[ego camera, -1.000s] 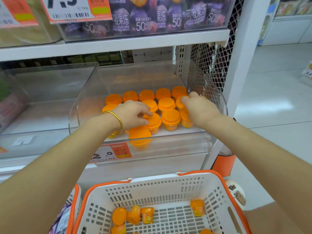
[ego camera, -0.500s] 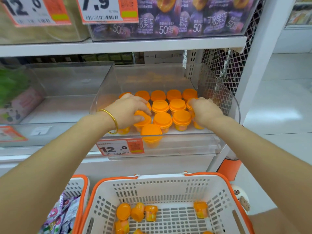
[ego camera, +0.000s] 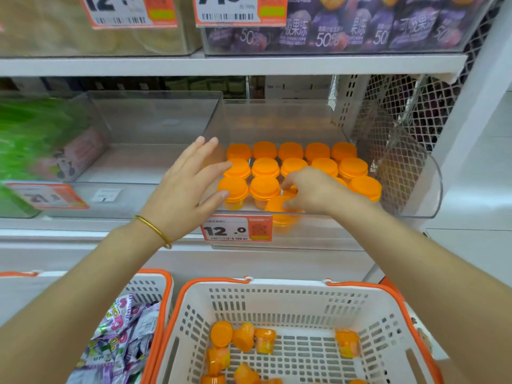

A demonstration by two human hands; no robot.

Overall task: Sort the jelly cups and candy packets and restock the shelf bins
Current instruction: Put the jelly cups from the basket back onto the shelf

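Orange-lidded jelly cups (ego camera: 264,167) stand in rows inside a clear shelf bin (ego camera: 415,214). My left hand (ego camera: 188,189) hovers at the bin's left edge with fingers spread and straight, its thumb tip touching the front-left cup (ego camera: 234,187). My right hand (ego camera: 315,191) reaches into the bin, its fingers curled down on the single front jelly cup (ego camera: 273,205). Below, a white basket with an orange rim (ego camera: 304,300) holds several loose jelly cups (ego camera: 243,339). A second basket (ego camera: 159,284) at the lower left holds candy packets (ego camera: 124,336).
A 12.0 price tag (ego camera: 235,231) hangs on the bin's front. Left of it stands another clear bin (ego camera: 155,120), and further left lie green and pink packets (ego camera: 33,134). The shelf above (ego camera: 249,65) carries purple jelly pouches (ego camera: 346,26). A wire mesh panel (ego camera: 393,112) closes the right side.
My left hand let go of the cups, opened and drew back to the bin's left edge. My right hand moved left from the right-side cups onto the front cup.
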